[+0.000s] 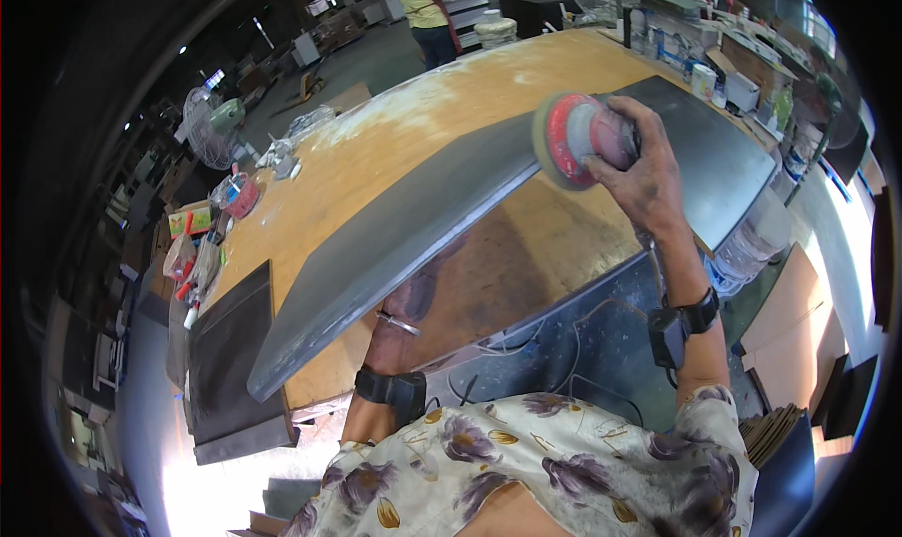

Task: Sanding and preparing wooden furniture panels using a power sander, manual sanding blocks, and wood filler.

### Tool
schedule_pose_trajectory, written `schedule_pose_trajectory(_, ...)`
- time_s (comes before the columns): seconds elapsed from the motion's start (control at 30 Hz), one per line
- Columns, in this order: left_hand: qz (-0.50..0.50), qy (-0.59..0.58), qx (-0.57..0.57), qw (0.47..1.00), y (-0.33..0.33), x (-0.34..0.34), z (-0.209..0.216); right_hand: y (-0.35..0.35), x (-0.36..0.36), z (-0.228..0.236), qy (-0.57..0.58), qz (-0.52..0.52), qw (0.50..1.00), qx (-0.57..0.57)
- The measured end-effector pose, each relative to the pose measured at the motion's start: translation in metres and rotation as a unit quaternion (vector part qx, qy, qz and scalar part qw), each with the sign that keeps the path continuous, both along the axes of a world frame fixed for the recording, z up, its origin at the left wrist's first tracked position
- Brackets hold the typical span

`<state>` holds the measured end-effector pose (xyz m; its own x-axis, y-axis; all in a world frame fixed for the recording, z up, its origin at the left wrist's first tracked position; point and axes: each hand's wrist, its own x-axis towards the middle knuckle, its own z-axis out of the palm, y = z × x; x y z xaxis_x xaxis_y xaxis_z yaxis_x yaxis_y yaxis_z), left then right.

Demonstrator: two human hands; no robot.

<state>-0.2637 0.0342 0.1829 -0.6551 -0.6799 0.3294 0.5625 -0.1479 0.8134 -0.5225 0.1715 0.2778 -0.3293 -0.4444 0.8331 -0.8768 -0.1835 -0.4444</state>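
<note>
A long dark grey panel (404, 222) lies slanted across the table, its near edge pale and raised off the top. My right hand (644, 166) is closed around a round red and grey power sander (575, 142). The sander's disc stands on its side against the panel near the far end of that pale edge. Under the raised edge, my left hand (412, 297) holds up the panel from below; its fingers are mostly hidden in shadow. Dark straps with small boxes are on both my forearms.
The panels rest on a worn yellow-brown table (376, 147). Another dark panel (709, 161) lies at right, and a dark board (235, 358) at left. A pink bucket (241, 196) and a fan (209, 128) stand left. Cables (573, 349) hang below the near edge. A person (427, 15) stands beyond.
</note>
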Motion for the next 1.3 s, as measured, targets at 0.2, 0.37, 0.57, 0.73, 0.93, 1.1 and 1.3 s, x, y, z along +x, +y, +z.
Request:
schedule_pose_trajectory(0.2, 0.130, -0.026, 0.052, 0.990, -0.005, 0.001, -0.011, 0.011, 0.103, -0.004, 0.124, 0.134, 0.983, -0.008)
schedule_pose_trajectory(0.37, 0.105, 0.045, 0.059, 0.992, -0.002, 0.025, -0.013, 0.020, 0.098, 0.003, 0.093, 0.154, 0.980, 0.081)
schedule_pose_trajectory(0.57, 0.110, -0.013, -0.050, 0.993, -0.002, 0.038, -0.004, 0.005, -0.037, -0.003, 0.018, -0.029, 0.999, 0.009)
schedule_pose_trajectory(0.73, 0.087, 0.019, 0.006, 0.996, -0.001, 0.030, 0.004, -0.011, -0.026, 0.006, 0.000, 0.016, 1.000, 0.016)
schedule_pose_trajectory(0.93, 0.203, -0.021, 0.014, 0.979, -0.002, 0.039, -0.001, 0.005, 0.086, -0.004, 0.137, 0.181, 0.973, 0.030)
schedule_pose_trajectory(1.1, 0.258, -0.110, -0.135, 0.950, 0.007, 0.056, -0.001, 0.007, 0.037, -0.003, 0.085, 0.149, 0.985, 0.021)
schedule_pose_trajectory(1.3, 0.153, 0.010, -0.020, 0.988, 0.002, 0.065, -0.004, 0.001, -0.086, -0.014, -0.033, -0.054, 0.996, 0.055)
